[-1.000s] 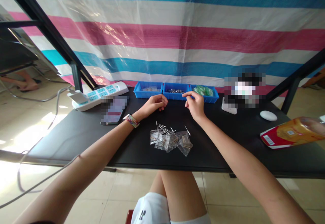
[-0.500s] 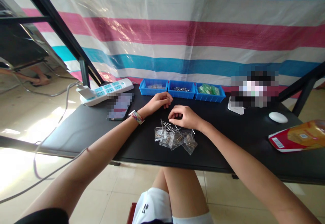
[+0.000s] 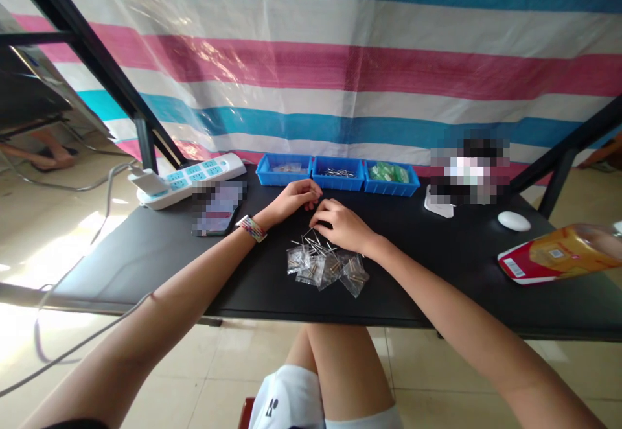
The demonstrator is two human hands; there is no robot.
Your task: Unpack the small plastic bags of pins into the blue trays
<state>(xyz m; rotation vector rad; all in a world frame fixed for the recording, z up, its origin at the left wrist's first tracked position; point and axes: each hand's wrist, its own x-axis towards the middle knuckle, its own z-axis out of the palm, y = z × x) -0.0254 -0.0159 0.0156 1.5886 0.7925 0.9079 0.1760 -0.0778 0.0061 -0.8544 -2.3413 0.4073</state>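
Right hand (image 3: pixel 343 225) is palm-down over the loose metal pins (image 3: pixel 317 245), thumb and fingertips bunched close together right by the end of one of them, but honestly I can't tell if it's actually pinched or just touching. The fingers cover part of the pile too, so no clue how many pins there are. Left hand (image 3: pixel 294 201) sits just beyond and to the left, fingers loosely curled in toward the other hand; whatever might be inside that curl is hidden, so I can't call that grip either. Both forearms angle in from the bottom corners, upper parts cut off by the frame, with a patterned bracelet (image 3: pixel 251 228) on the left wrist. Pins lie on the black table (image 3: pixel 418 221), up against and partly over some small clear bags (image 3: pixel 330 270) that overlap each other, with brownish bits inside too small to make out. Behind the hands there's a row of blue trays (image 3: pixel 337 185): blurry little packets in the left one, more metal pins in the middle, green packets (image 3: pixel 389 172) in the right. Phone (image 3: pixel 218 205) off left is pixelated, and the bottle (image 3: pixel 558 254) runs off the right edge.
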